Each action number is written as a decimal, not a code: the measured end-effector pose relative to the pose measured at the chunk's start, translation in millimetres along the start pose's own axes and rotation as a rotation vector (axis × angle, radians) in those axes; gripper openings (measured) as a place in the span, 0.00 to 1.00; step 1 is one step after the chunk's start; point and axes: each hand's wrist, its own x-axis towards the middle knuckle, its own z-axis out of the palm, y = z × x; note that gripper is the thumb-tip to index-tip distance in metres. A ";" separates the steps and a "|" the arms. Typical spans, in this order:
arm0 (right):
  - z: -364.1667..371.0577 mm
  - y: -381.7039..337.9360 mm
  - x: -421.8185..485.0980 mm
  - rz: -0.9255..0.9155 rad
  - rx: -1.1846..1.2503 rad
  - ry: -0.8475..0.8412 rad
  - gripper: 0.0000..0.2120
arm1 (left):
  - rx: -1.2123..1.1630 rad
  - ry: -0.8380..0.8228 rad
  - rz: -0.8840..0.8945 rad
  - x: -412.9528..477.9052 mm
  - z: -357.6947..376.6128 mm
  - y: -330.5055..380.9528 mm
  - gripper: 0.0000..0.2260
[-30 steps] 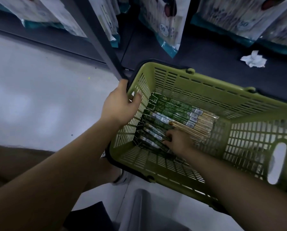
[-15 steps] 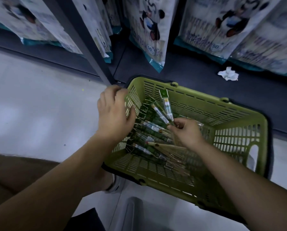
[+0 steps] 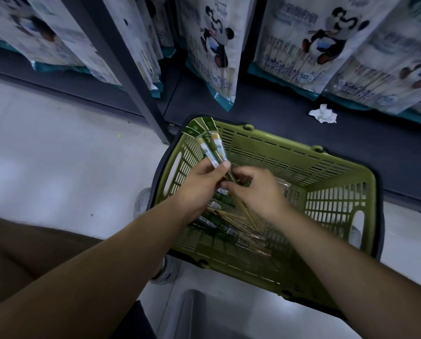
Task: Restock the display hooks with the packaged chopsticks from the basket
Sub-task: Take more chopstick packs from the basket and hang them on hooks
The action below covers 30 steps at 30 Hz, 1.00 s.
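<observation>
right hand (image 3: 256, 192) blurred, covering lower ends of chopstick packs (image 3: 213, 148)

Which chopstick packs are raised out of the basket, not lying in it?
The fanned packs gripped in the left hand, green tops raised over the basket at its far-left corner; the other packs lie flat on its floor.

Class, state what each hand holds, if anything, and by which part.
The left hand pinches a fan of chopstick packets near their middle, green header ends up. The right hand curls at their lower part; blur hides its exact hold.
</observation>
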 end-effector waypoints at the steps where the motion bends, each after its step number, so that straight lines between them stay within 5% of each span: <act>1: -0.7 2.5 0.5 0.016 0.031 -0.034 0.08 | -0.036 0.021 -0.011 1.8 0.2 0.7 0.10; 8: -7.1 37.2 -1.7 0.232 -0.150 -0.436 0.23 | 0.025 0.142 0.017 5.7 -7.2 2.6 0.11; 12: -0.3 67.3 -13.8 0.294 -0.294 -0.536 0.10 | -0.009 0.212 0.059 4.7 -7.8 1.7 0.09; 19: 16.2 103.2 -17.6 0.328 -0.358 -0.461 0.17 | 0.126 0.286 0.195 3.3 -31.8 26.1 0.05; 25: 57.3 118.8 -20.8 0.337 -0.419 -0.427 0.24 | 0.348 0.190 0.106 -5.5 -59.5 32.3 0.07; 30: 77.0 128.5 -29.4 0.329 -0.509 -0.394 0.17 | 0.446 0.148 0.126 -8.9 -62.2 28.3 0.06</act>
